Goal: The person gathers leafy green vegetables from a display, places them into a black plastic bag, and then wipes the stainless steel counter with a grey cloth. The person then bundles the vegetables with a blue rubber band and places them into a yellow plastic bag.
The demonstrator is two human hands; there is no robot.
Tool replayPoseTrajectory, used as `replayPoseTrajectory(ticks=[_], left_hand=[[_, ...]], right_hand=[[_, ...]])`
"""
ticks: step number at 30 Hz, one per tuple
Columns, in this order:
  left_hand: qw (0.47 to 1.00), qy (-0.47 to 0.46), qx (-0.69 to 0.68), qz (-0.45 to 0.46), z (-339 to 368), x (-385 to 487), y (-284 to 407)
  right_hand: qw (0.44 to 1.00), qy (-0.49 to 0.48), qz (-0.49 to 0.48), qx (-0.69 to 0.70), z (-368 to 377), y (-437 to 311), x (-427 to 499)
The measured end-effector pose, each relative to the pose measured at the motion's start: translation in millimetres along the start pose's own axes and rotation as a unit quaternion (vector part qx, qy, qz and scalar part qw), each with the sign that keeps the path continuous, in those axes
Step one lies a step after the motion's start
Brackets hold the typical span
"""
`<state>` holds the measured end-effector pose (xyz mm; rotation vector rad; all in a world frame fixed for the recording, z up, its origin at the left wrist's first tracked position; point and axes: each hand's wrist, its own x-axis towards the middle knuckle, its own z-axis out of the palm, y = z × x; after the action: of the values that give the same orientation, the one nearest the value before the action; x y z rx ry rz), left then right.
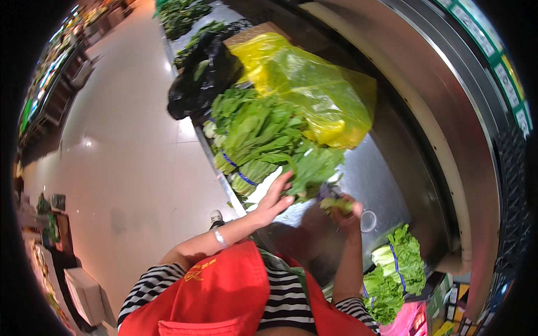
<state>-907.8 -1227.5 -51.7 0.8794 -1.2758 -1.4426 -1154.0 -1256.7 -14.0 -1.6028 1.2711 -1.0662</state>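
Observation:
My left hand [275, 200] is spread beside the leafy greens [317, 170] at the edge of the pile, thumb and fingers apart. In my right hand [349, 212] are some pale green leaf stalks [332, 203], with a blurred purple-blue thing just above them. Bundles of leafy greens [256, 130] bound with blue bands lie stacked on the metal counter [378, 176], stems towards the aisle. A clear round ring or roll [368, 221] sits right of my right hand.
A yellow plastic bag [311, 84] and a black plastic bag [201, 75] lie beyond the greens. Banded lettuce bunches [399, 260] stand at the lower right. The counter's raised metal edge [222, 180] borders the tiled aisle [134, 168] on the left.

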Motion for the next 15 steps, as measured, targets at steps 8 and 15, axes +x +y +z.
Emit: replayPoseTrajectory(ticks=[8,15], left_hand=[[0.879,-0.081,-0.45,-0.133,-6.4,7.7,50.6],[0.855,-0.032,-0.499,-0.136,-61.5,0.5,69.2]], right_hand=[[0.985,-0.033,-0.013,0.167,112.1,-65.1,17.3],[0.949,-0.04,-0.267,-0.163,161.1,-87.4,49.7]])
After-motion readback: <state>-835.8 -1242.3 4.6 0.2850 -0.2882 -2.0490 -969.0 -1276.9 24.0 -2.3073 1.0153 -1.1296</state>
